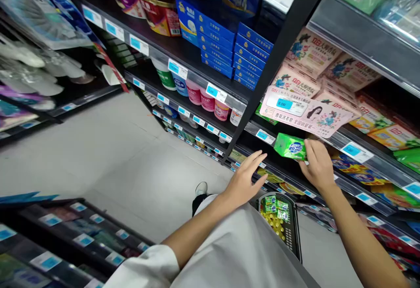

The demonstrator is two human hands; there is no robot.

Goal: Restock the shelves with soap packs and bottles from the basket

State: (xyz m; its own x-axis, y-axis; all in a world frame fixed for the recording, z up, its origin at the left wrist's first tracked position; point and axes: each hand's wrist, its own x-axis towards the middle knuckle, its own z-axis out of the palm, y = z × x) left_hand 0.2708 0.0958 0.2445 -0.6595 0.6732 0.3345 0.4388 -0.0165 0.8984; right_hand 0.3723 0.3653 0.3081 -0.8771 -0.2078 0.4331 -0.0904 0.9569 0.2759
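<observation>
Two bare hands at a store shelf, head view. R hand (317, 166) curled, fingers wrapped over right end of green wrapped soap pkt (289, 146), gripping it at shelf front, just below pink price sign (306, 110). L hand (244, 180) open, fingers spread, holding nothing, near black shelf edge (288, 178), just left of pkt and apart from it. Below hands, black shopping basket (293, 231) w/ green pkts (274, 205) and yellow items (274, 226) inside. Pink soap boxes (295, 84) on shelf behind sign; blue boxes (216, 29) and pink tubs (203, 100) on shelves up left. Grey tile floor (114, 165) fills aisle; white shoe (201, 188) past person's white sleeve (144, 266). More shelving w/ blue price labels (65, 240) lower left.
</observation>
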